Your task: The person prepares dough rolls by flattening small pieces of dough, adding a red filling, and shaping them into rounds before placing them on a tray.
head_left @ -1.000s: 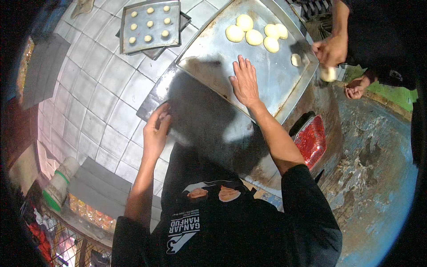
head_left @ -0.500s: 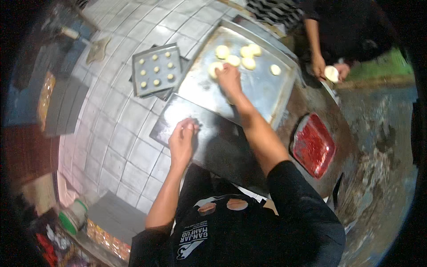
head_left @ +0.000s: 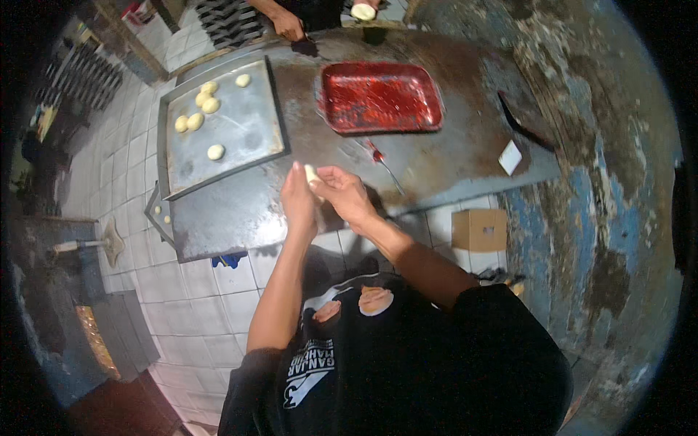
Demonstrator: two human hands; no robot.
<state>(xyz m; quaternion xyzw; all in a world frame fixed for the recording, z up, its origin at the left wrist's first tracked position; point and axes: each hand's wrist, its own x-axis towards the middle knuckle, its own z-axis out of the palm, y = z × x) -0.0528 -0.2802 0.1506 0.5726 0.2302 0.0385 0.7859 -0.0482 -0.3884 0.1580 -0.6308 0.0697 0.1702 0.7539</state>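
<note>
A pale dough ball (head_left: pixel 312 174) is held up between my two hands, over the near edge of the dark metal table (head_left: pixel 225 225). My right hand (head_left: pixel 345 195) pinches it from the right with thumb and fingers. On its other side my left hand (head_left: pixel 299 198) cups it with the fingers close together; part of the dough is hidden by the fingers. To the left lies a large metal baking tray (head_left: pixel 243 134) holding several dough balls (head_left: pixel 210 105). One dough ball (head_left: pixel 216 152) sits apart toward the tray's near side.
A rectangular pan (head_left: pixel 382 98) with red filling stands beyond my hands, a filling-smeared utensil (head_left: pixel 387 168) before it. Farther right lie a white card-like piece (head_left: pixel 510 158) and a dark curved strip (head_left: pixel 525 127). Across the table a person's hand (head_left: pixel 363 11) holds dough. A cardboard box (head_left: pixel 479 230) stands below.
My right hand has come back from the baking tray with a dough ball and met my left hand. The view has swung right, toward the red pan.
</note>
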